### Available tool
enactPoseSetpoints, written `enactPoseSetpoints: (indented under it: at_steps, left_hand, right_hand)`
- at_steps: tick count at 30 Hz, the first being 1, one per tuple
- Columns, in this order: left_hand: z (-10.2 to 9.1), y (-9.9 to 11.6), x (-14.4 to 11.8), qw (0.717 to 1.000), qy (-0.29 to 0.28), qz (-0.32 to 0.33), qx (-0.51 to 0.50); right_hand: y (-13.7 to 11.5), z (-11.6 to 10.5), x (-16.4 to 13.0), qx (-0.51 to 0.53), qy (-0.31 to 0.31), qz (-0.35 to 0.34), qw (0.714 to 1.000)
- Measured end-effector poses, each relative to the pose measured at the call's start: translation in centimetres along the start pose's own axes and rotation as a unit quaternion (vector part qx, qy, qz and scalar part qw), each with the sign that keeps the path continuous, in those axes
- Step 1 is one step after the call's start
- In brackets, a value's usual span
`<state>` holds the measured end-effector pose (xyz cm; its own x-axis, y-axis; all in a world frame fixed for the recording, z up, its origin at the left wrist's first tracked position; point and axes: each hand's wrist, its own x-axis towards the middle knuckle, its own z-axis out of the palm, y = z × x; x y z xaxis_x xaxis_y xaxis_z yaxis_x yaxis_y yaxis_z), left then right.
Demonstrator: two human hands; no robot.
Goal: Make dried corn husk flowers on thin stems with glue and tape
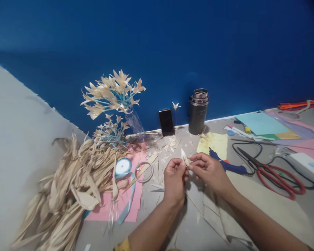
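Between my two hands, above the middle of the table, is a small pale corn husk flower point(183, 155) with pointed petals. My left hand point(174, 174) is closed on its base, thumb against fingers. From the right, my right hand point(208, 170) pinches the flower's side with thumb and fingertips. The fingers hide the flower's lower part. A blue glue gun point(227, 164) lies just right of my right hand, beside a yellow paper point(217, 141). Husk scraps point(170, 144) are scattered beyond my hands.
Dried corn husks point(68, 181) heap at the left, near a blue ribbon roll point(123, 167) and a tape ring point(143, 172). Husk flowers point(115, 90) stand in a clear bottle point(134, 122). A phone point(166, 122) and dark flask point(198, 113) stand behind; red-handled scissors point(274, 176) lie right.
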<state>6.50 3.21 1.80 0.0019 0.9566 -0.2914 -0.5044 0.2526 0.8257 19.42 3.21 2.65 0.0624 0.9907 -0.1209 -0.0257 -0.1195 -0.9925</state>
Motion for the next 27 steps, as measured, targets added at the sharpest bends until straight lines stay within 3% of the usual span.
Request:
enactPoseSetpoints:
  at_steps: [8,12,19,24,27]
  left_hand:
    - [-0.4,-0.1,0.7,0.999,0.001,0.002,0.048]
    - [-0.5,0.0,0.9,0.998,-0.014,0.000,0.062]
    - [-0.2,-0.2,0.8,0.997,-0.017,-0.051,-0.057]
    - [0.2,-0.5,0.6,0.997,-0.003,-0.028,-0.078]
    - [0.2,-0.7,0.7,0.998,-0.011,-0.009,-0.065]
  right_hand:
    - [0.1,-0.4,0.4,-0.008,-0.036,0.015,0.999]
    - [0.5,-0.8,1.1,0.041,-0.045,0.033,0.998]
    - [1.6,-0.3,1.2,0.154,0.011,0.075,0.985]
    - [2.0,0.1,1.0,0.123,0.050,0.058,0.989]
    - [1.6,0.3,0.6,0.113,0.033,0.058,0.991]
